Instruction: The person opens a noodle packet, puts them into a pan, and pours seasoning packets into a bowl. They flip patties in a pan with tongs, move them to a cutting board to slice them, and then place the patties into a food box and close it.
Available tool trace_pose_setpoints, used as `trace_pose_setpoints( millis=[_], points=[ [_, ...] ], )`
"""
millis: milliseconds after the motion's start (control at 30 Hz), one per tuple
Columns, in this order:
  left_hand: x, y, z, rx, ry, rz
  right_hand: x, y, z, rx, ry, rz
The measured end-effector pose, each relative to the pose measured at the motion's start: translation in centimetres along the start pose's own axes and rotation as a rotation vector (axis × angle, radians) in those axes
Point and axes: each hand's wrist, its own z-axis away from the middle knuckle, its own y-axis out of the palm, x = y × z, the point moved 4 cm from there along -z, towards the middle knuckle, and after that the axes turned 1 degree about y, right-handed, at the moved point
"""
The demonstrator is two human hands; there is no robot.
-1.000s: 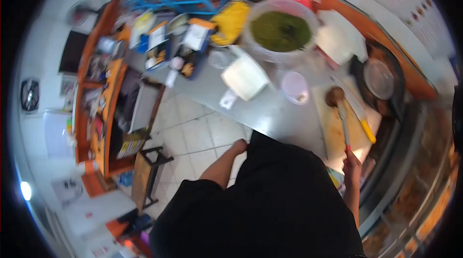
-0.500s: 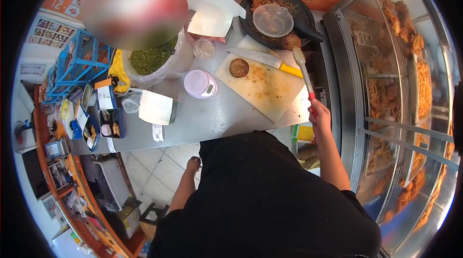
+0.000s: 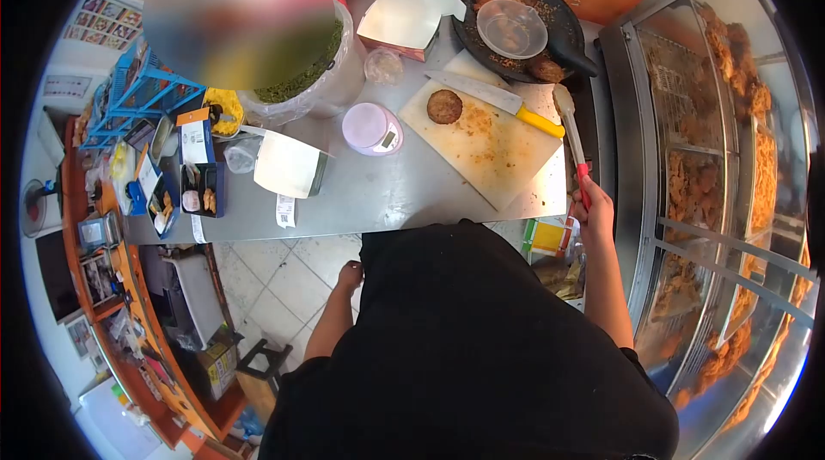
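Note:
My right hand (image 3: 593, 205) is closed around the red handle of a pair of tongs (image 3: 574, 135), right of the cutting board. The tongs' tip stands just below a brown fried piece (image 3: 546, 70) at the rim of the black stone mortar (image 3: 481, 58). A clear plastic bowl (image 3: 512, 28) sits in this mortar, among brown crumbs and fried pieces. On the white cutting board (image 3: 507, 169) lie a round brown patty (image 3: 444, 107) and a knife (image 3: 485, 95) with a yellow handle. My left hand (image 3: 350, 275) hangs low beside my body, fingers curled, touching no object I can see.
A pink kitchen scale (image 3: 371, 128) stands left of the board. Open white boxes (image 3: 288, 165) and a plastic-lined tub (image 3: 322, 95) of chopped greens share the metal table (image 3: 369, 206). A glass display case (image 3: 687, 107) of fried food borders the right side.
The tongs have drawn back from the brown piece, which now rests in the mortar. My right hand has moved slightly down and right. The whole view has shifted a little.

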Motion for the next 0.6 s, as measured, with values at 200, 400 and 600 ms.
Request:
trace_pose_setpoints(
  millis=[200, 400, 600],
  points=[
    [4.3, 0.1, -0.2, 0.064, -0.012, -0.094, -1.8, 3.5, 1.4, 0.210, 0.167, 0.328],
    [3.1, -0.7, 0.0, 0.020, -0.136, 0.050, -4.9, 6.9, 0.4, 0.320, 0.206, 0.333],
    [12.5, 2.2, -9.8, -0.063, 0.709, -0.861, -4.6, 6.5, -1.2, 0.242, 0.149, 0.453]
  ],
)
